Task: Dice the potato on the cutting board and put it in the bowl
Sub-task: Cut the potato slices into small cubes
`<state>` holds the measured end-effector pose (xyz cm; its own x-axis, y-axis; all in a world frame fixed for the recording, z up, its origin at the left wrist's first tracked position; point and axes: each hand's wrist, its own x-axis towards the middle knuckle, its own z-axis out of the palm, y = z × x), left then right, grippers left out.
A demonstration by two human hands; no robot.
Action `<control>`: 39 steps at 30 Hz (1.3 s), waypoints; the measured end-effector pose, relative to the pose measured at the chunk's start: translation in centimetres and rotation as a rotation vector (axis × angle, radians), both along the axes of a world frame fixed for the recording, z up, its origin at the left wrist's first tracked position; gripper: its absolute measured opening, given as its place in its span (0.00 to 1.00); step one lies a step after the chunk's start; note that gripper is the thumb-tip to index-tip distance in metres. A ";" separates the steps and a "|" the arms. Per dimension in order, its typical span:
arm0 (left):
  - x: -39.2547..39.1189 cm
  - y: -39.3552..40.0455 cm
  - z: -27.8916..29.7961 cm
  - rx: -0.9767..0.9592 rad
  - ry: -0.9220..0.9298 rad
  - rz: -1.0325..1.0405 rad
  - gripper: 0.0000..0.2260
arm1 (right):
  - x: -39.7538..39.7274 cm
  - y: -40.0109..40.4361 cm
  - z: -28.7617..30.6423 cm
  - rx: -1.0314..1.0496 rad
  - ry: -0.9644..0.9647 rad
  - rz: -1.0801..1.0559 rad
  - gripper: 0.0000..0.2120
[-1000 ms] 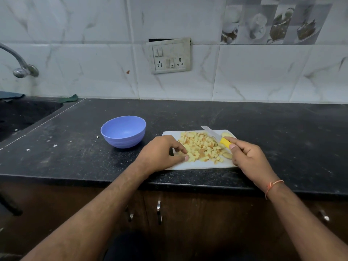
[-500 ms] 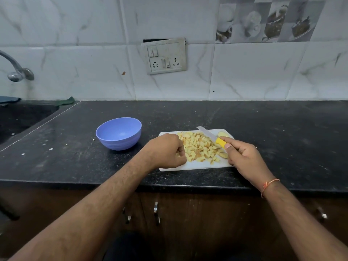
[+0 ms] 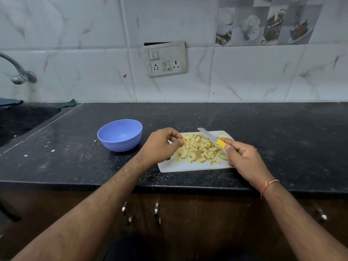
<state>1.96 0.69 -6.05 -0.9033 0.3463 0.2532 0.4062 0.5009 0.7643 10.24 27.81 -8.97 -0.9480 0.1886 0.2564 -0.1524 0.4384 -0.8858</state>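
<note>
While the knife point(image 3: 212, 137) is gripped by the right hand point(image 3: 243, 161), the left hand point(image 3: 160, 146) is held curled, nothing visibly pinched, over potato dice point(image 3: 199, 150), the bowl point(image 3: 120, 135) at 9 o'clock.

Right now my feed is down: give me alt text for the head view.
Diced potato lies heaped on a white cutting board; the right hand holds a yellow-handled knife over it, and the left hand, fingers curled, is at the pile's left edge. An empty blue bowl stands left of the board.

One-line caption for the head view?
Right hand holds yellow-handled knife over diced potato on white cutting board; purple bowl empty.
</note>
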 end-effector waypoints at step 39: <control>-1.3 2.5 1.6 -0.404 0.080 -0.005 0.03 | -0.7 0.8 -0.6 -0.093 -0.012 0.009 0.16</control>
